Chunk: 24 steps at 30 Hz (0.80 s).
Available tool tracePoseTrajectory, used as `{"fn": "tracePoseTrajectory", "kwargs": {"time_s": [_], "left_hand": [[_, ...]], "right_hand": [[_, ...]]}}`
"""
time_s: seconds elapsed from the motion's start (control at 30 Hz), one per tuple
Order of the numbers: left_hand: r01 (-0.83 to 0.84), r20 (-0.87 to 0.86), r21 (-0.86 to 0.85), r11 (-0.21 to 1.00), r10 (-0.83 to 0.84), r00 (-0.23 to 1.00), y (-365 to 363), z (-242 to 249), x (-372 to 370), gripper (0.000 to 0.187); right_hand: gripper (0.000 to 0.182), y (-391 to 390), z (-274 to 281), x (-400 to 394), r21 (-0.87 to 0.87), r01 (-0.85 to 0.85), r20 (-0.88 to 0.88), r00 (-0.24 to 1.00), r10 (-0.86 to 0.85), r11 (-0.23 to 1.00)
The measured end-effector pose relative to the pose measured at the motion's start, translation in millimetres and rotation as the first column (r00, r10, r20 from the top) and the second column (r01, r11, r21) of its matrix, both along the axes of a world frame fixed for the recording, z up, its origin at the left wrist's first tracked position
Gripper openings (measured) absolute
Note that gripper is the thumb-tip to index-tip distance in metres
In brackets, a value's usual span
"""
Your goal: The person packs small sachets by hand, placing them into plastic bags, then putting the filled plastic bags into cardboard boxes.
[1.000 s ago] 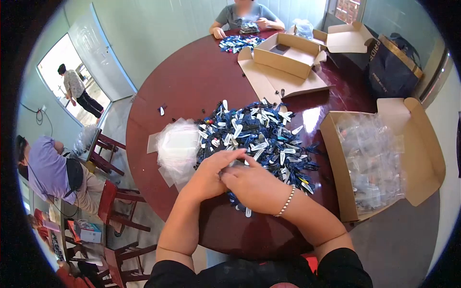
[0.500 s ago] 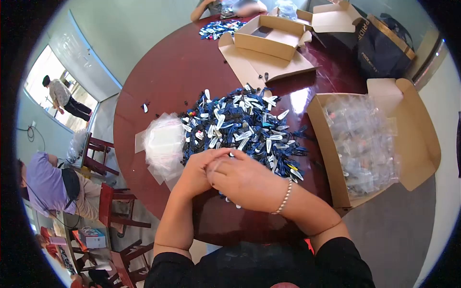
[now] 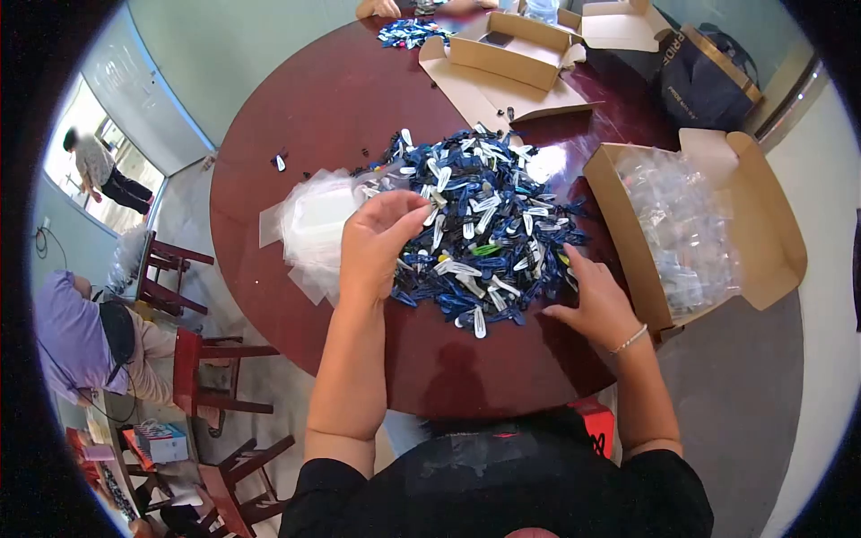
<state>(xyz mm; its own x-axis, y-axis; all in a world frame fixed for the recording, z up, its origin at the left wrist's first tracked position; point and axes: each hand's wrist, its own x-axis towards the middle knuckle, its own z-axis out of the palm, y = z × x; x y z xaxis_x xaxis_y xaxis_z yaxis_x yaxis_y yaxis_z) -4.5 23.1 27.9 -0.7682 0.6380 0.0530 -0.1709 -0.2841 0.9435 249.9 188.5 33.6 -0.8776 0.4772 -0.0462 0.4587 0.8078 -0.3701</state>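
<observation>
A large heap of snap hair clips (image 3: pixel 484 220), mostly dark blue, black and white, lies on the round table before me. My left hand (image 3: pixel 386 238) is over the heap's left side, thumb and fingertips pinched together. A clear plastic bag (image 3: pixel 384 177) shows just beyond its knuckles and seems held in that pinch; the fingers partly hide it. Left of this hand lies a pile of clear flat bags (image 3: pixel 316 229). My right hand (image 3: pixel 599 300) reaches to the heap's right edge, thumb and fingers apart, fingertips at the clips.
On the right, an open cardboard box (image 3: pixel 628 242) contains filled clear bags (image 3: pixel 682 233). More cardboard boxes (image 3: pixel 507 63) and a smaller clip heap (image 3: pixel 411 33) are at the far side, near another person's hand (image 3: pixel 386 8). Red chairs (image 3: pixel 202 368) stand left of the table (image 3: pixel 305 108).
My hands were together at the heap's near edge and have separated. The left moved up over the clips; the right moved to the heap's right edge and opened.
</observation>
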Motion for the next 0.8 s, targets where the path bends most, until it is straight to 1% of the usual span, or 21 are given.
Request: {"fn": "tracePoseTrajectory", "kwargs": {"time_s": [0.07,0.13,0.2,0.3,0.33,0.4,0.43,0.5,0.53,0.6,0.63,0.7,0.73,0.8], "left_hand": [[0.025,-0.002,0.048,0.999,-0.025,1.0,-0.1,-1.5,2.7,0.019],[0.051,0.005,0.069,0.996,-0.051,0.999,0.9,-2.6,3.3,0.019],[0.066,0.001,0.123,0.99,-0.067,0.998,2.9,-9.6,0.5,0.018],[0.035,-0.013,0.11,0.993,-0.034,0.999,4.5,-13.5,-3.4,0.02],[0.029,0.012,0.091,0.995,-0.03,0.999,4.0,-12.3,-4.6,0.02],[0.026,0.019,0.113,0.993,-0.028,0.999,5.5,-16.1,-7.5,0.02],[0.016,0.012,0.114,0.993,-0.017,1.0,4.1,-14.1,-6.8,0.02],[0.022,0.019,0.123,0.992,-0.025,1.0,4.2,-14.0,-7.5,0.02],[0.032,0.024,0.122,0.992,-0.035,0.999,4.6,-14.5,-7.6,0.021],[0.017,0.028,0.109,0.994,-0.02,0.999,4.7,-15.0,-7.4,0.021],[0.022,0.03,0.099,0.995,-0.025,0.999,4.1,-15.0,-8.2,0.021],[0.024,0.033,0.075,0.997,-0.027,0.999,5.0,-16.0,-10.0,0.021],[0.018,0.03,0.059,0.998,-0.02,0.999,6.0,-17.3,-10.2,0.021],[0.016,0.028,0.024,1.0,-0.016,0.999,8.6,-21.5,-9.5,0.021]], "right_hand": [[0.094,-18.1,-16.6,-6.7,0.172,0.04,-0.059,0.998,-0.031,0.984],[0.094,-26.0,-34.6,-26.6,0.207,0.039,-0.093,0.995,-0.02,0.978],[0.093,-25.2,-53.8,-51.7,0.275,0.084,-0.239,0.971,-0.017,0.958],[0.084,-28.2,-53.9,-85.3,0.171,0.172,-0.342,0.934,-0.105,0.97],[0.075,-18.3,-61.2,-94.7,0.15,0.172,-0.427,0.899,-0.093,0.974],[0.065,-0.6,-74.7,-114.6,0.053,0.152,-0.626,0.775,-0.086,0.987],[0.056,3.9,-71.6,-122.3,0.053,0.189,-0.667,0.737,-0.106,0.98],[0.052,13.7,-67.5,-135.7,-0.18,0.237,-0.626,0.721,-0.297,0.955],[0.05,16.7,-62.8,-144.6,-0.364,0.145,-0.646,0.673,-0.361,0.92],[0.049,23.1,-53.8,-152.6,-0.359,0.098,-0.636,0.702,-0.321,0.928],[0.048,18.2,-39.3,-156.7,-0.444,0.087,-0.582,0.729,-0.36,0.892],[0.047,28.7,-39.5,-166.1,-0.316,0.042,-0.632,0.736,-0.243,0.948],[0.043,26.4,-26.2,-168.2,-0.528,0.018,-0.535,0.77,-0.348,0.849],[0.04,21.3,-4.5,-168.9,-0.718,-0.061,-0.465,0.784,-0.412,0.694]]}}
